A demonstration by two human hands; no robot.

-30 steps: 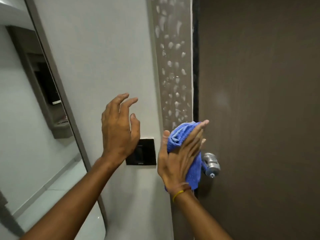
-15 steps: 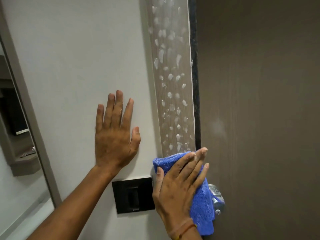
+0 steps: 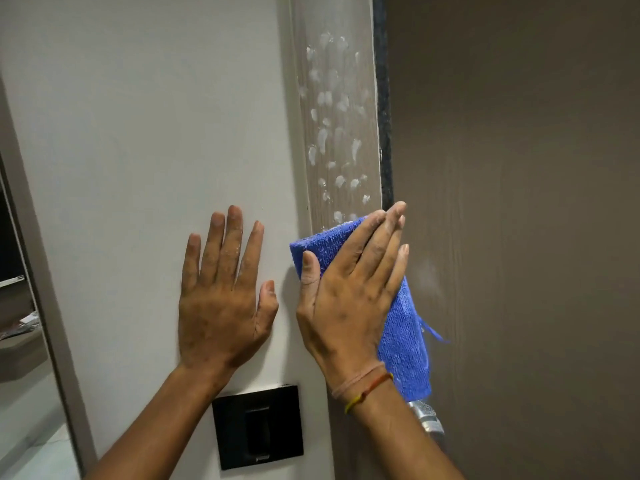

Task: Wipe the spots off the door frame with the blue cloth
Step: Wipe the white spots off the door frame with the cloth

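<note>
A beige door frame (image 3: 346, 36) runs upright between the white wall and the brown door. Several white spots (image 3: 334, 133) cover it above my right hand. My right hand (image 3: 349, 292) lies flat on the folded blue cloth (image 3: 403, 327) and presses it against the frame; the cloth's top edge sits just under the lowest spots. The frame strip under the cloth is hidden. My left hand (image 3: 225, 292) rests flat on the wall beside the frame, fingers spread, holding nothing.
A black wall switch (image 3: 258, 427) sits below my left wrist. A silver door knob (image 3: 427, 419) shows under the cloth's lower end. The brown door (image 3: 519, 202) fills the right side. A mirror edge (image 3: 38, 271) runs down the far left.
My right hand has slid the blue cloth up the frame, and the lower spots are gone. My left hand went from the air to flat on the wall. The view has shifted upward.
</note>
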